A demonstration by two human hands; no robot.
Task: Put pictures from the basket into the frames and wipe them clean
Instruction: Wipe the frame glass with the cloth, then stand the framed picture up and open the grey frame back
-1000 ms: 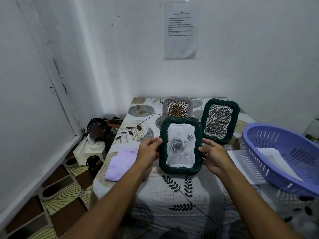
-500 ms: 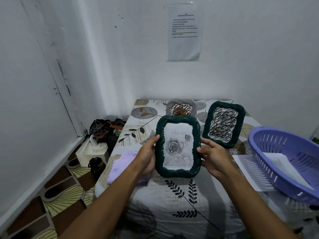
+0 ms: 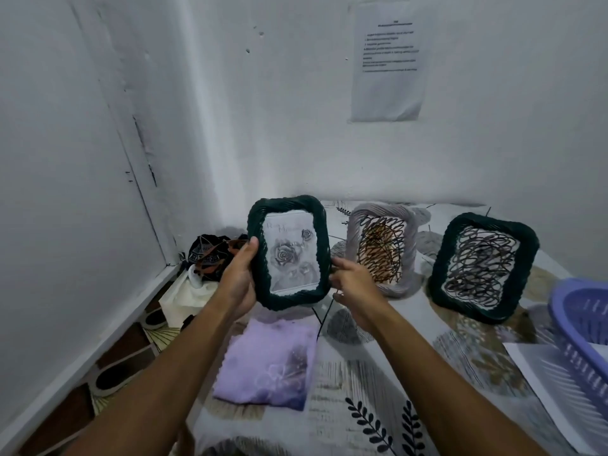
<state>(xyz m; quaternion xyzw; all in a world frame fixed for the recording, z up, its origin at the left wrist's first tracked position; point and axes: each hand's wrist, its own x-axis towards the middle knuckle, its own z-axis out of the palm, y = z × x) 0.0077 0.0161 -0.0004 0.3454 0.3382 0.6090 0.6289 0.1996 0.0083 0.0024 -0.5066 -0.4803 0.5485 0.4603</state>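
A purple cloth (image 3: 268, 363) lies nearest on the table (image 3: 362, 406); above it the left hand (image 3: 238, 281) grips the green frame (image 3: 289, 253) with its rose picture, upright, right hand (image 3: 353, 287) loosely curled at its edge; basket (image 3: 582, 320) far right

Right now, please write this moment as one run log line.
left hand: holds dark green woven frame with rose picture | right hand: at its right edge | lilac cloth: on table, unused

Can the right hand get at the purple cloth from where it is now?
Probably yes: the right hand looks nearly off the rose-picture frame, and the purple cloth lies uncovered just below it.
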